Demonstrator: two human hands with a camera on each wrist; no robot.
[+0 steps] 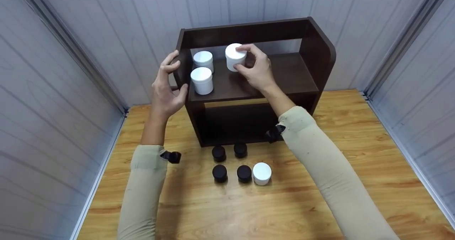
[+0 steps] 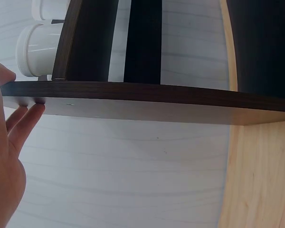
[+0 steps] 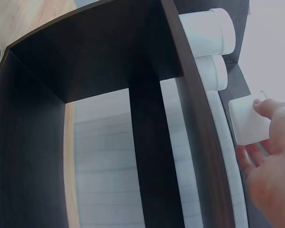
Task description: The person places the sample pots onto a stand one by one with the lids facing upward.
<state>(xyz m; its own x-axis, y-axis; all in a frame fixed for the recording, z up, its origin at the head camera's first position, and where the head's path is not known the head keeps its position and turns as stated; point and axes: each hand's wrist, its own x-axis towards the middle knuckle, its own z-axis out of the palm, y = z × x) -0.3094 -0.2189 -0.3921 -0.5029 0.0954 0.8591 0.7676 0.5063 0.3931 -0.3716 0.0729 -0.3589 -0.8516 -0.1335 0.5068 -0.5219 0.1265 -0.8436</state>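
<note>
My right hand (image 1: pixel 259 69) grips a white lidded jar (image 1: pixel 233 63) between thumb and fingers, over the upper board of a dark brown shelf unit (image 1: pixel 291 73). In the right wrist view this jar (image 3: pixel 247 119) is seen apart from the two others. Those white jars, a front one (image 1: pixel 202 81) and a rear one (image 1: pixel 203 58), stand at the upper board's left end. My left hand (image 1: pixel 167 87) holds the unit's left side panel (image 2: pixel 147 90), its thumb on one face and fingertips on the other.
On the wood-patterned floor (image 1: pixel 220 211) before the unit stand several small black jars (image 1: pixel 219 172) and one white jar (image 1: pixel 262 172). The unit's lower compartment (image 1: pixel 234 124) opens toward me. Pale panel walls (image 1: pixel 64 90) rise at the back and both sides.
</note>
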